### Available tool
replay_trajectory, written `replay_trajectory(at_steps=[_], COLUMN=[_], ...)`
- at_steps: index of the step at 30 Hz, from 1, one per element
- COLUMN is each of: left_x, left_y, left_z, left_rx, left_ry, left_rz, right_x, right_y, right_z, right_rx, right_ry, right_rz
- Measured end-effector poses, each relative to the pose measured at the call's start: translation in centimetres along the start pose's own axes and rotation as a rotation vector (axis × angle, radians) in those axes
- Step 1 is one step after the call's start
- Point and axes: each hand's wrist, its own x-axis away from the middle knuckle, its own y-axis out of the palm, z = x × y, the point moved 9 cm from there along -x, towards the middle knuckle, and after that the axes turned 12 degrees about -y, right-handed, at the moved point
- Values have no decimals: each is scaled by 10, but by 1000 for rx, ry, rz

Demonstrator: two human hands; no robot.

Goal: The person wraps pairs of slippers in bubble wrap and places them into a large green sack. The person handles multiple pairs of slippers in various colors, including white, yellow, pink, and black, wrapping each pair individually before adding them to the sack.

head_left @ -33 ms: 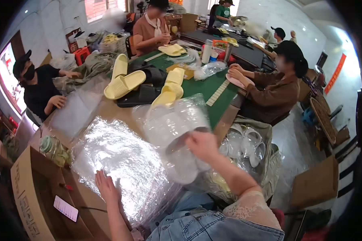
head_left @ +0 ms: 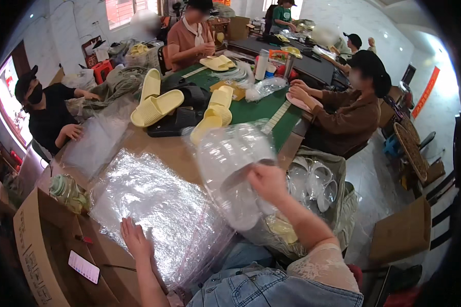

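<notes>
- Writing: cardboard box (head_left: 26,233) at lower left bears dark print along its outer side. Phone (head_left: 84,266) near it shows a lit screen, lines too small to make out. Red banner (head_left: 426,95) hangs on the far right wall; any marks on it too small to tell.
- Right hand (head_left: 269,183): fingers clenched on the right edge of a pair of pale slippers (head_left: 225,158), beside a dark strap opening. Pair is in clear plastic, slightly blurred, raised between the shiny sheets and the sack.
- Left hand (head_left: 136,239): fingers released, laid flat on the lower left part of a pile of clear plastic sheets (head_left: 153,194), gripping nothing. Slippers lie well apart, to its upper right.
- Sack (head_left: 350,207), right of the person: open, holding pale slippers with clear parts and something yellow near its front.
- Jar (head_left: 69,194), greenish lid, stands between the box and the sheets; yellowish-green contents, kind unclear.
- Desk (head_left: 253,113), green farther back: yellow slippers (head_left: 157,108) rest against and beside black slippers (head_left: 182,122), beyond the sheets.
</notes>
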Motion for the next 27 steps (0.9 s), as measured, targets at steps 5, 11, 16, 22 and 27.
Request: replay_trajectory(at_steps=[5, 11, 16, 22, 27], left_x=[0, 2, 2, 0, 4], left_y=[5, 5, 2, 4, 0], left_z=[12, 1, 6, 5, 12], left_rx=[-23, -48, -90, -65, -44], left_ry=[15, 39, 18, 39, 10], left_rz=[-22, 4, 1, 5, -18], right_x=[51, 106, 54, 36, 71], right_y=[-88, -95, -77, -3, -35], right_z=[132, 209, 127, 158, 208], right_rx=[450, 643, 510, 709, 673], right_ry=[259, 551, 99, 15, 353], right_rz=[-80, -259, 10, -252, -306])
